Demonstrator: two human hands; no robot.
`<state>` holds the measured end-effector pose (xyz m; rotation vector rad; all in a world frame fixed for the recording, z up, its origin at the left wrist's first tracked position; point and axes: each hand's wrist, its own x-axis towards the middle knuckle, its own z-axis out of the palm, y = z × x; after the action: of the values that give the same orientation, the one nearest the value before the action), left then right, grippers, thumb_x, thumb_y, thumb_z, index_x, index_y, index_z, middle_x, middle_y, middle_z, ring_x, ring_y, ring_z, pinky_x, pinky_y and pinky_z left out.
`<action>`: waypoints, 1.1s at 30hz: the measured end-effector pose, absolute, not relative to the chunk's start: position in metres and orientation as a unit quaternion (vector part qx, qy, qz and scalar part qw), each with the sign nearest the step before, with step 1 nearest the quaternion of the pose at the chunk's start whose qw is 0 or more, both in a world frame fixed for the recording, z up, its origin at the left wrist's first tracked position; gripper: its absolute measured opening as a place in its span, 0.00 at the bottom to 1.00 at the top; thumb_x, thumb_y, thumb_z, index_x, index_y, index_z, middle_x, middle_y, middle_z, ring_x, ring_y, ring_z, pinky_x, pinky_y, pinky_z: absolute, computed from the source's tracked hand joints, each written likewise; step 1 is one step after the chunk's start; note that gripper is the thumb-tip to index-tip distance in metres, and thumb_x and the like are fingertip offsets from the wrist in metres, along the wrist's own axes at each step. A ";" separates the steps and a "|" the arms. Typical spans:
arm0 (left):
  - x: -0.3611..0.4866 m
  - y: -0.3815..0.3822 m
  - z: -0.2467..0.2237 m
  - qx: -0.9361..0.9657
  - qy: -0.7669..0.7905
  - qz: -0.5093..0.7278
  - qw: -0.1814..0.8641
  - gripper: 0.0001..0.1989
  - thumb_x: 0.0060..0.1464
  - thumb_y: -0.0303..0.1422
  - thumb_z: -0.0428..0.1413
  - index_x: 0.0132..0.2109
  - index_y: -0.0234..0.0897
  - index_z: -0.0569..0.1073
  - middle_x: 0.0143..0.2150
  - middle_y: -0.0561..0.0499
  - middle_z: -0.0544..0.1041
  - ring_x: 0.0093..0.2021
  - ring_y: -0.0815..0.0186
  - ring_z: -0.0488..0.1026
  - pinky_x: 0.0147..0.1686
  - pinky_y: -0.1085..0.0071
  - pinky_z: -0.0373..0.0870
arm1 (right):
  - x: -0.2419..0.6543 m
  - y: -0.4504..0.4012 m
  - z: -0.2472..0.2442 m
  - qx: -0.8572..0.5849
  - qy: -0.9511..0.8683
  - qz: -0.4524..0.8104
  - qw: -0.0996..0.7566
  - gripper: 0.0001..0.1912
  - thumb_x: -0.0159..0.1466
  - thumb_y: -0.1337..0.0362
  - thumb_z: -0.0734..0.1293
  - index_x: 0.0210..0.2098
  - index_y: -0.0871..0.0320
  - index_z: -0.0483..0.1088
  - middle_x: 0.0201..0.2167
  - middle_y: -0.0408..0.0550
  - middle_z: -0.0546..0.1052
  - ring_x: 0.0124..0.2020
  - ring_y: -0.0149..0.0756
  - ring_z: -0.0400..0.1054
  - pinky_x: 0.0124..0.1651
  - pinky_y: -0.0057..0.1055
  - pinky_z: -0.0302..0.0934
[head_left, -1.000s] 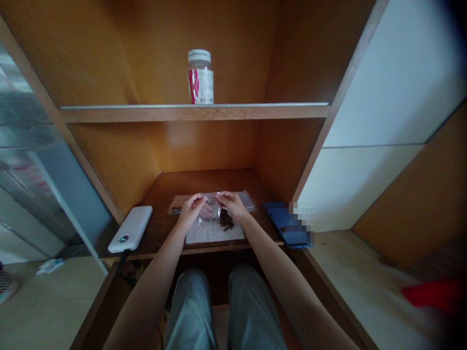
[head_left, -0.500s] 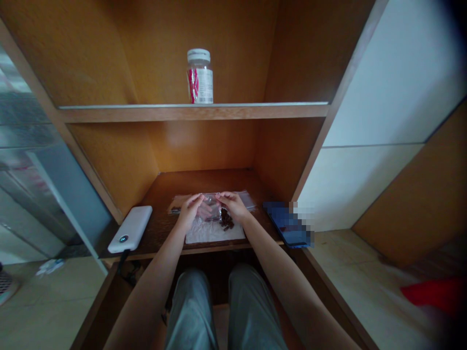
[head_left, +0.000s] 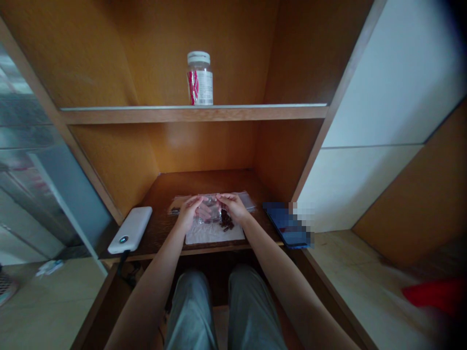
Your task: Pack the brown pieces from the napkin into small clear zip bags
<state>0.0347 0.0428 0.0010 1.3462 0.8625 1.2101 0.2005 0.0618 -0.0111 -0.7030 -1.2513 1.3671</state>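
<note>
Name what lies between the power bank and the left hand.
In the head view, dark wood shelf lies between the power bank and left hand, with the end of a plastic bag nearest the hand.

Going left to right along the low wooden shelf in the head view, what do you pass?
White power bank → left hand → right hand → blue phone
</note>
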 end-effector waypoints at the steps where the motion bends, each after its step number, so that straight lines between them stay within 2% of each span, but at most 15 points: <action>1: 0.035 0.043 0.000 0.570 0.372 0.506 0.530 0.18 0.47 0.44 0.53 0.38 0.33 0.70 0.23 0.49 0.76 0.19 0.66 0.73 0.17 0.74 0.67 | 0.200 0.062 -0.011 -0.294 -0.531 0.577 0.547 0.16 0.47 0.52 0.69 0.21 0.59 0.69 0.18 0.42 0.70 0.19 0.27 0.60 0.25 0.26 0.55; 9: 0.035 0.041 0.000 0.591 0.400 0.480 0.510 0.18 0.47 0.43 0.54 0.40 0.33 0.70 0.25 0.49 0.76 0.19 0.66 0.72 0.16 0.73 0.67 | 0.196 0.061 -0.012 -0.303 -0.533 0.555 0.563 0.11 0.44 0.58 0.72 0.21 0.59 0.69 0.17 0.40 0.71 0.18 0.25 0.61 0.23 0.25 0.54; 14: 0.038 0.036 0.006 0.595 0.400 0.467 0.518 0.16 0.48 0.42 0.54 0.38 0.34 0.70 0.27 0.49 0.76 0.18 0.68 0.71 0.15 0.73 0.67 | 0.197 0.062 -0.013 -0.292 -0.552 0.550 0.555 0.11 0.46 0.58 0.70 0.20 0.59 0.69 0.15 0.40 0.70 0.15 0.24 0.59 0.21 0.24 0.52; 20: 0.040 0.031 0.011 0.625 0.396 0.434 0.514 0.13 0.49 0.41 0.53 0.36 0.35 0.69 0.28 0.50 0.76 0.17 0.70 0.70 0.15 0.75 0.66 | 0.194 0.062 -0.015 -0.287 -0.569 0.542 0.549 0.11 0.46 0.58 0.71 0.23 0.59 0.71 0.19 0.41 0.72 0.19 0.25 0.62 0.24 0.24 0.54; 33: 0.036 0.040 -0.004 0.651 0.417 0.423 0.473 0.11 0.48 0.39 0.54 0.34 0.35 0.67 0.24 0.52 0.74 0.17 0.69 0.70 0.15 0.74 0.67 | 0.194 0.062 -0.018 -0.328 -0.621 0.509 0.497 0.12 0.47 0.57 0.69 0.24 0.60 0.70 0.14 0.38 0.68 0.13 0.23 0.55 0.16 0.22 0.49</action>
<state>0.0361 0.0398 -0.0041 1.5925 1.0211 1.0362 0.1939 0.0616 -0.0179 -0.7947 -1.5039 1.2324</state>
